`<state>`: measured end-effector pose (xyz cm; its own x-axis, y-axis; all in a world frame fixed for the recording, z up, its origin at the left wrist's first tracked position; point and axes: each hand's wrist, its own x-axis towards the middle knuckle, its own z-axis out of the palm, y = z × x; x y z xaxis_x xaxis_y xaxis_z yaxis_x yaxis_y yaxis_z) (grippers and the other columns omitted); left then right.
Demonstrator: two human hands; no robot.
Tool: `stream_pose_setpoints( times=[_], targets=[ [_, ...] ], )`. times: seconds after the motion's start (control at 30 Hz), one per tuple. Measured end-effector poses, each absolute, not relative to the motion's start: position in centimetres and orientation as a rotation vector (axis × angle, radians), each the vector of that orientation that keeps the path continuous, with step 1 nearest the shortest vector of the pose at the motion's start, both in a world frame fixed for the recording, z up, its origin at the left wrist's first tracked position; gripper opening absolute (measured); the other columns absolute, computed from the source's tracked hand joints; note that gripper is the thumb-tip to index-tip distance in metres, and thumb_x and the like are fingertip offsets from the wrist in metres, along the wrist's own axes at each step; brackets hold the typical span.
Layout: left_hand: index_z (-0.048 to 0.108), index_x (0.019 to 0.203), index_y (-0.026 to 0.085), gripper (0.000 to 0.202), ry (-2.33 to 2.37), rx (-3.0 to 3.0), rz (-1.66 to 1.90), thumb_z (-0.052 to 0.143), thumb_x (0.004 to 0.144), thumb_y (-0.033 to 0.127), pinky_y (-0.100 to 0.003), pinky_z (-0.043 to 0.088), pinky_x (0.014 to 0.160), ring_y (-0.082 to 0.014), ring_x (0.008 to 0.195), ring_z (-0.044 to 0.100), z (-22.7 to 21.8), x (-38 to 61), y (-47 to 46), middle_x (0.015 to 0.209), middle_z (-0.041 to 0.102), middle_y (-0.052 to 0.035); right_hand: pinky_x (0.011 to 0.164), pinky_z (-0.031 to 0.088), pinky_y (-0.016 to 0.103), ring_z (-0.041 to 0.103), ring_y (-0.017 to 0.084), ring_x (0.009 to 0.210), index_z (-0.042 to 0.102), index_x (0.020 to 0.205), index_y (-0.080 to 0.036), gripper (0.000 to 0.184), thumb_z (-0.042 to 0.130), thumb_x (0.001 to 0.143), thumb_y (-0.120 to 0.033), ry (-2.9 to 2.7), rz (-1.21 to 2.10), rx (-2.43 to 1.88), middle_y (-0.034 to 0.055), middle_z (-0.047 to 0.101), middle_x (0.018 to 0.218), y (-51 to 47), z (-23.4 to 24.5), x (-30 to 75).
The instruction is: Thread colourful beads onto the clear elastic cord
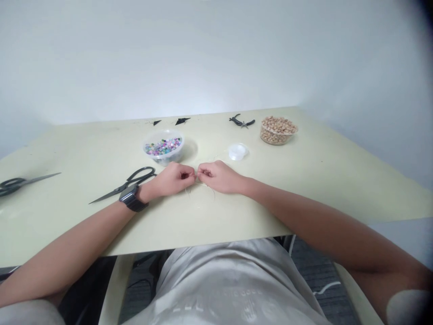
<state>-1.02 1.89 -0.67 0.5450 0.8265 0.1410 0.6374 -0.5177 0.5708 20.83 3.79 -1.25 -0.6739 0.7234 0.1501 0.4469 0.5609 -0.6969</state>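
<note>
Your pale printed T-shirt [230,289] fills the bottom of the frame, and your forearms reach past it onto the pale green table [237,221]. What are your hands doing?

Your left hand [172,178] and right hand [216,177] sit close together near the centre, both curled narrow, with the fingertips pinched and almost meeting. Between them you hold a fine pale strand [200,186], and its loose ends trail onto the tabletop just below.

How far along do you look?

Early, I'd judge. No bead shows on that strand, though it's too thin to be sure from here. Your clear tub of multicoloured beads [164,148], up and to the left of your hands, looks full, and so does your clear bowl of wooden beads [278,132] at upper right.

What else have you got out?

A small spool of clear cord [238,151] lies right of the tub, with black-handled pliers [241,120] beyond it, near the far edge. Black-handled scissors [123,185] lie just beside your left hand, a second pair of scissors [16,184] sits at the far left, and two black scraps [181,120] lie along the far edge. Your black wristwatch [133,197] is on your left wrist.
</note>
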Motion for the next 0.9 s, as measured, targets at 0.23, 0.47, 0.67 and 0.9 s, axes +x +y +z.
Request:
stream_pose_setpoints(
  times=[0.23, 0.47, 0.67, 0.9],
  targets=[
    [0.032, 0.058, 0.018, 0.033, 1.368, 2.242, 0.807, 0.051, 0.083, 0.028, -0.023, 0.024, 0.051, -0.0078, 0.054, 0.029, -0.1, -2.0, 2.7, 0.056, 0.031, 0.0047, 0.062, 0.032, 0.025, 0.048, 0.009, 0.060, 0.062, 0.081, -0.018, 0.016, 0.053, 0.090, -0.027, -2.394, 0.970, -0.885, -0.0040, 0.058, 0.066, 3.8, -1.0, 21.0],
    [0.055, 0.067, 0.014, 0.039, 1.327, 2.218, 0.885, 0.054, 0.096, 0.039, -0.021, 0.028, 0.051, -0.0081, 0.055, 0.036, 0.2, -1.5, 2.1, 0.058, 0.042, 0.0045, 0.061, 0.034, 0.025, 0.047, 0.009, 0.058, 0.062, 0.092, -0.020, 0.012, 0.056, 0.091, -0.030, -2.338, 1.048, -0.870, -0.0055, 0.059, 0.067, 3.7, -1.0, 21.1],
    [0.075, 0.085, 0.015, 0.025, 1.094, 2.208, 1.089, 0.067, 0.096, 0.036, -0.023, 0.044, 0.058, -0.0117, 0.062, 0.057, 0.0, -0.4, 1.1, 0.070, 0.067, -0.0022, 0.060, 0.042, 0.023, 0.055, 0.009, 0.068, 0.055, 0.120, -0.022, 0.036, 0.065, 0.087, -0.032, -2.023, 1.251, -0.836, -0.0021, 0.063, 0.090, 3.0, -0.4, 20.5],
    [0.079, 0.092, 0.021, 0.011, 1.041, 2.592, 1.464, 0.069, 0.095, 0.021, -0.034, 0.049, 0.080, -0.0182, 0.084, 0.066, -0.1, 0.0, 0.7, 0.092, 0.074, -0.0066, 0.045, 0.040, 0.024, 0.050, 0.006, 0.052, 0.058, 0.132, -0.026, 0.046, 0.067, 0.089, -0.040, -1.748, 1.611, -0.795, 0.0048, 0.068, 0.112, 2.6, -0.1, 20.1]
  ],
)
